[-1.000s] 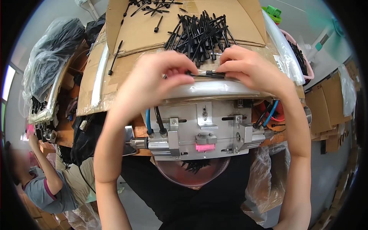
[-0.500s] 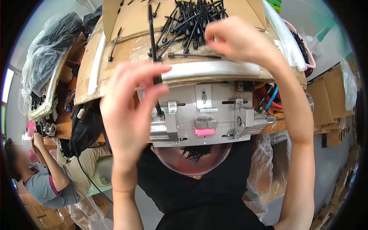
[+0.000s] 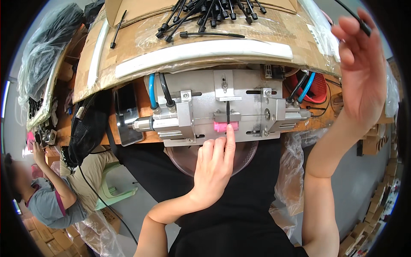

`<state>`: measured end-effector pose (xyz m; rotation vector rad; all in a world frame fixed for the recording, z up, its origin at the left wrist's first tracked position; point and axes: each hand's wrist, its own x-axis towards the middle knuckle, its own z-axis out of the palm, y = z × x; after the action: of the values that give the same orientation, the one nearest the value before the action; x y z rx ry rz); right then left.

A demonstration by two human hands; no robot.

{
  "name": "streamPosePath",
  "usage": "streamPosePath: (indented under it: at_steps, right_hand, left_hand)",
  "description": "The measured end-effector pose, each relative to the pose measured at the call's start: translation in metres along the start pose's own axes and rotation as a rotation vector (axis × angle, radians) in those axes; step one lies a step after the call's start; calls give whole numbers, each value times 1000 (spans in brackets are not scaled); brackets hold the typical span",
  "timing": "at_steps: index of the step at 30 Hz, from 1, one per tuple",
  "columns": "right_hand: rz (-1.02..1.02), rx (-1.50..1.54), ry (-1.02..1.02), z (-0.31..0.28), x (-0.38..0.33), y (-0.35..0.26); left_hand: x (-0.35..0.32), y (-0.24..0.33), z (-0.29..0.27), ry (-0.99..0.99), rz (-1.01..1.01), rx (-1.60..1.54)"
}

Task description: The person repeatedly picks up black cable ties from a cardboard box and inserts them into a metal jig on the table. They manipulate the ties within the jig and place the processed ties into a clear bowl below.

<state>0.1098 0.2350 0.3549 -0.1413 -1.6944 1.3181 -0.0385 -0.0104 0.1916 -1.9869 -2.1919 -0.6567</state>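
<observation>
L hand (image 3: 214, 165) fingertip pressing black tie (image 3: 227, 112) into jig (image 3: 222, 107), R hand (image 3: 361, 73) open, raised

A single head-worn fisheye view looks steeply down from above the person's own torso, close to the work, with both forearms entering from the lower edge toward the metal fixture (image 3: 222, 107) at frame centre. The cardboard-covered desk (image 3: 128, 51) fills the upper part of the picture, its straight edges bowing toward the circular rim. The floor and a co-worker (image 3: 43, 197) lie at the lower left periphery, well apart from the centre.
</observation>
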Motion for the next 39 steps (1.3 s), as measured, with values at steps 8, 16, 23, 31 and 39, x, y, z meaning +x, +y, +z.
streamPosePath:
  at_steps: [8, 16, 23, 31, 39]
  right_hand:
    - [-175, -376, 134, 67, -88, 24]
    - [89, -704, -153, 127, -191, 76]
    - [94, -721, -173, 135, -186, 92]
    - [-179, -982, -148, 96, -104, 62]
    - [-205, -1395, -210, 66, 61, 95]
  left_hand:
    - [2, -1, -4, -48, -19, -60]
    - [131, -68, -60, 391, 74, -108]
    - [187, -122, -90, -101, 260, -241]
    - [108, -66, -86, 134, 84, -311]
    - [2, -3, -14, -7, 67, -118]
